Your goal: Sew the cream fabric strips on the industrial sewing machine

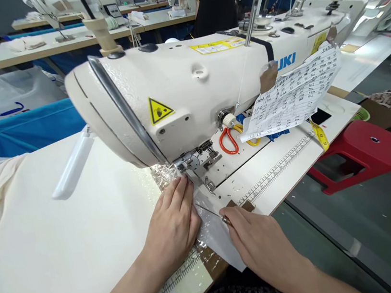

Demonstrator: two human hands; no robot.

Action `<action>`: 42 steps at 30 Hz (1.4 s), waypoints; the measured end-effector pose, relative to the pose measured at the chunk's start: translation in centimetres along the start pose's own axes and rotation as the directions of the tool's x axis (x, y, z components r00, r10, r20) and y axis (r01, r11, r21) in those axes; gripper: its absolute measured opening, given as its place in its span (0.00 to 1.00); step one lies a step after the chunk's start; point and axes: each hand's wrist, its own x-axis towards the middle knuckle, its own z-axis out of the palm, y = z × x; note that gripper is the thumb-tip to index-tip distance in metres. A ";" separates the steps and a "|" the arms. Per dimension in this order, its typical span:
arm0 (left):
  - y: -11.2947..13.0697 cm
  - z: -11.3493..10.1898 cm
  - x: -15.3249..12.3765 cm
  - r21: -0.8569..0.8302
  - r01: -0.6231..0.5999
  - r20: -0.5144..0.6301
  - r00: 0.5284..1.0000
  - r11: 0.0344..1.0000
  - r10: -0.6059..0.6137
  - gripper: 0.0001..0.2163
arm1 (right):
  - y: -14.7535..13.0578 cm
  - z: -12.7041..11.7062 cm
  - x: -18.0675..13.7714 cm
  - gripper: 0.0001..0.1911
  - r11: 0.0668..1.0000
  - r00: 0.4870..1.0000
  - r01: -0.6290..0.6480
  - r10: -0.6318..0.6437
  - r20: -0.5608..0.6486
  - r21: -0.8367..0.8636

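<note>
A white JUKI sewing machine (pixel 187 84) stands on the table, its presser foot (pixel 192 164) just beyond my fingers. My left hand (pixel 173 224) lies flat, fingers stretched out, pressing a clear plastic piece (pixel 213 233) against the table right before the foot. My right hand (pixel 257 239) rests on the near right part of the same piece, fingers pinched on a thin metal tool (pixel 210 211) that points toward the needle area.
Cream fabric (pixel 49 244) covers the table's left side. Orange-handled scissors (pixel 229 141), a printed paper sheet (pixel 297 93) and a yellow tape measure (pixel 320 134) lie behind the needle. A red plastic stool (pixel 363 149) stands on the floor at right. More sewing stations fill the background.
</note>
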 end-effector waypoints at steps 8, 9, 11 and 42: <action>0.6 -0.7 0.0 0.002 -0.029 -0.016 0.999 1.000 0.029 0.21 | -0.4 -0.4 0.8 0.15 0.999 0.999 -0.018 0.019 0.048 -0.028; 0.6 -0.8 0.0 0.000 -0.035 -0.020 0.999 0.999 0.035 0.20 | -0.4 -0.4 0.9 0.15 0.999 0.999 -0.014 0.015 0.040 -0.033; 0.7 -0.8 0.0 -0.001 -0.041 -0.029 0.999 0.999 0.041 0.20 | -0.5 -0.4 1.1 0.16 0.999 1.000 0.003 -0.002 0.026 -0.046; 0.1 -0.5 0.4 0.013 0.067 -0.032 0.997 0.998 -0.067 0.19 | -1.4 0.4 1.6 0.14 0.950 0.996 -0.075 0.084 -0.019 0.302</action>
